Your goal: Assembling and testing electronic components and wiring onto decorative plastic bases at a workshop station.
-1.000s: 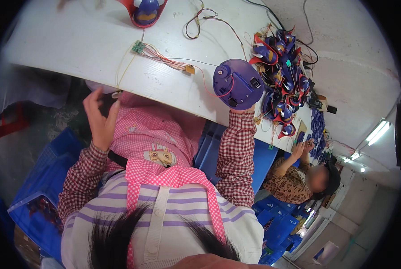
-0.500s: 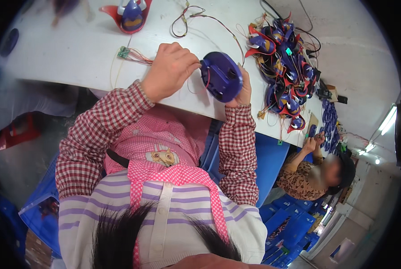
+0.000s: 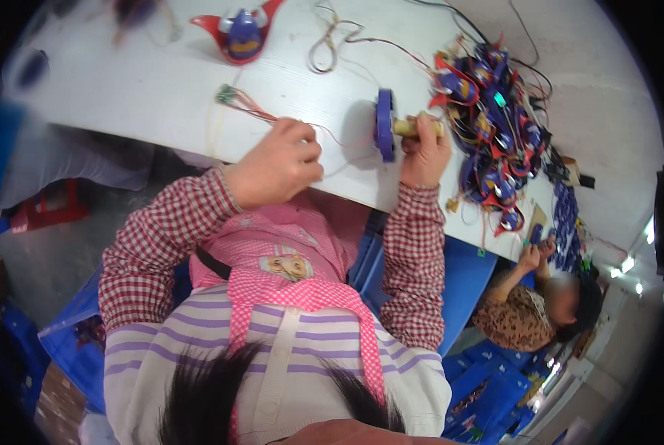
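My right hand (image 3: 425, 152) is closed around a pale yellow cylindrical stem (image 3: 405, 127). A purple oval plastic part (image 3: 384, 126) sits at the stem's left end, turned nearly edge-on above the white table. My left hand (image 3: 278, 165) is at the table's near edge, its fingers curled; whether anything is pinched in them is hidden. Just beyond it, thin reddish wires (image 3: 256, 111) run from a small green circuit board (image 3: 227, 94) on the table. One thin wire (image 3: 337, 138) continues toward the purple part.
A pile of purple and red plastic figures (image 3: 491, 126) with wires lies on the right of the white table (image 3: 161, 96). Another figure (image 3: 243, 33) stands at the far side, near a looped cable (image 3: 323, 55). A co-worker (image 3: 521, 315) sits at the right. Blue crates (image 3: 76, 334) stand below.
The purple part has turned from showing its broad inner side to edge-on, exposing the yellow stem. My left hand has come away from it, toward me. The whole view has shifted slightly.
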`<action>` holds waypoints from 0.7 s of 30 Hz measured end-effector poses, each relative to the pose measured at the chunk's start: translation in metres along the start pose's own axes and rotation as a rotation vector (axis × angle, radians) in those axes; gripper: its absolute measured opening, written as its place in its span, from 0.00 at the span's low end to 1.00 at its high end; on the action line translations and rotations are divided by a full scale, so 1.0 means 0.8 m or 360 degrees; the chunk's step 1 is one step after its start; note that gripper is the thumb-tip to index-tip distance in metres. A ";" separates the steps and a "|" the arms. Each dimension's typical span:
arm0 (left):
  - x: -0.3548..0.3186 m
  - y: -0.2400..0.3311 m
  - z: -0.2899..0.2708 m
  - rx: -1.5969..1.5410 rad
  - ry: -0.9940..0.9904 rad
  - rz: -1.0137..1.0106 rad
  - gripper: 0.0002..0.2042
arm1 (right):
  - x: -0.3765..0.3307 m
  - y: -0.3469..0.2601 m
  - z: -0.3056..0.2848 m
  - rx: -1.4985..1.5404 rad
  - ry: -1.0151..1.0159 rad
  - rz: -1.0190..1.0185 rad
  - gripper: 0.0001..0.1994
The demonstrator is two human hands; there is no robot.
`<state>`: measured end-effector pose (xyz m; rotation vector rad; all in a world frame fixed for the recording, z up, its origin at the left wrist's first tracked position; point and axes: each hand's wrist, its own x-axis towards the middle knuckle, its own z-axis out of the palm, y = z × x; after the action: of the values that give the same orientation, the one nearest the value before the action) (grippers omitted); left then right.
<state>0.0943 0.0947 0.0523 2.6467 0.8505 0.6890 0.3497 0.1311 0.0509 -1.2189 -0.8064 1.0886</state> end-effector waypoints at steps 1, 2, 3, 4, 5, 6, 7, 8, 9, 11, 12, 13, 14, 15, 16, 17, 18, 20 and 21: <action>-0.009 0.005 0.002 -0.0023 0.0066 -0.0018 0.08 | -0.004 -0.004 0.003 -0.0260 0.0014 -0.0154 0.06; -0.018 0.009 0.007 -0.0043 0.0135 -0.0032 0.09 | -0.006 -0.001 0.004 -0.0222 -0.0021 -0.0143 0.06; -0.026 0.011 0.011 -0.0061 0.0203 -0.0049 0.11 | -0.008 0.004 0.004 -0.0416 -0.0073 -0.0370 0.06; -0.037 0.009 0.010 -0.0079 0.0272 -0.0065 0.12 | -0.008 0.009 0.004 -0.0605 -0.0120 -0.0601 0.07; -0.046 0.003 0.008 -0.0087 0.0468 -0.0192 0.13 | -0.009 0.010 0.001 -0.0766 -0.0125 -0.0665 0.07; -0.055 -0.003 0.003 -0.0096 0.0666 -0.0315 0.15 | -0.010 0.011 -0.002 -0.0929 -0.0126 -0.0729 0.08; -0.057 -0.013 -0.007 -0.0075 0.0656 -0.0327 0.15 | -0.010 0.010 -0.004 -0.0907 -0.0139 -0.0722 0.08; -0.056 -0.029 -0.021 0.0033 0.0818 -0.0619 0.15 | -0.010 0.008 -0.005 -0.0944 -0.0145 -0.0650 0.08; -0.057 -0.044 -0.031 0.0141 0.0977 -0.0907 0.14 | -0.014 0.007 -0.005 -0.0984 -0.0146 -0.0576 0.08; -0.067 -0.071 -0.034 0.0258 0.0854 -0.0937 0.14 | -0.028 0.000 0.005 -0.1038 -0.0059 -0.0673 0.08; -0.072 -0.085 -0.032 0.0361 0.0742 -0.0956 0.14 | -0.035 -0.006 0.011 -0.1105 0.0037 -0.0781 0.09; -0.076 -0.096 -0.030 0.0459 0.0628 -0.0971 0.13 | -0.043 -0.010 0.015 -0.1174 0.0137 -0.0887 0.09; -0.080 -0.105 -0.029 0.0553 0.0512 -0.0985 0.13 | -0.053 -0.012 0.018 -0.1245 0.0238 -0.0993 0.09; -0.082 -0.107 -0.026 0.0531 0.0510 -0.0988 0.13 | -0.071 -0.011 0.020 -0.1199 0.0204 -0.1033 0.11; -0.083 -0.108 -0.026 0.0489 0.0535 -0.0973 0.13 | -0.091 -0.010 0.024 -0.1151 0.0167 -0.1072 0.13; -0.085 -0.107 -0.028 0.0448 0.0557 -0.0954 0.13 | -0.108 -0.012 0.026 -0.1254 -0.0218 -0.1155 0.14; -0.080 -0.108 -0.030 0.0396 0.0574 -0.0914 0.13 | -0.122 -0.008 0.037 -0.1361 -0.0488 -0.1029 0.14; -0.070 -0.107 -0.034 0.0326 0.0583 -0.0859 0.12 | -0.134 0.009 0.062 -0.1481 -0.0719 -0.0822 0.13; -0.065 -0.104 -0.040 0.0103 0.0564 -0.0969 0.12 | -0.127 0.021 0.072 -0.1504 -0.0681 -0.0753 0.12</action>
<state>0.0017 0.1324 0.0283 2.1441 1.6947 0.9690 0.2613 0.0531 0.0534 -1.4371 -1.9714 0.5557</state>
